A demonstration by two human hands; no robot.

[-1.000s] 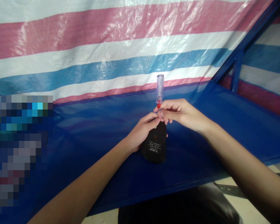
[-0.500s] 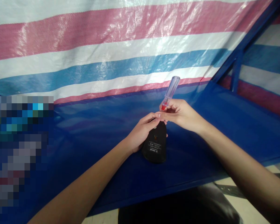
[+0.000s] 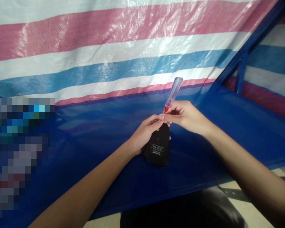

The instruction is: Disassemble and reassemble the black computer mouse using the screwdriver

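Observation:
A black, rounded device (image 3: 158, 146) with small white print and a CE mark on its face lies under my hands, its kind unclear; it looks like a computer mouse. My left hand (image 3: 148, 131) is wrapped around its far end, fingertips meeting those of the other hand. My right hand (image 3: 180, 117) is closed in a pinch at the lower end of a screwdriver (image 3: 174, 91) with a clear handle and a red collar. The handle leans up and to the right. Fingers hide the screwdriver's tip and the spot where it meets the device.
The blue tabletop (image 3: 99, 133) runs beneath everything. Behind it hangs a striped plastic sheet (image 3: 109, 69) in red, white and blue. A blue metal frame (image 3: 238, 71) slants up at the right. The left side is pixelated.
The screwdriver's handle has shifted very slightly, and more of its red collar shows. Both hands and the black device stay in nearly the same place.

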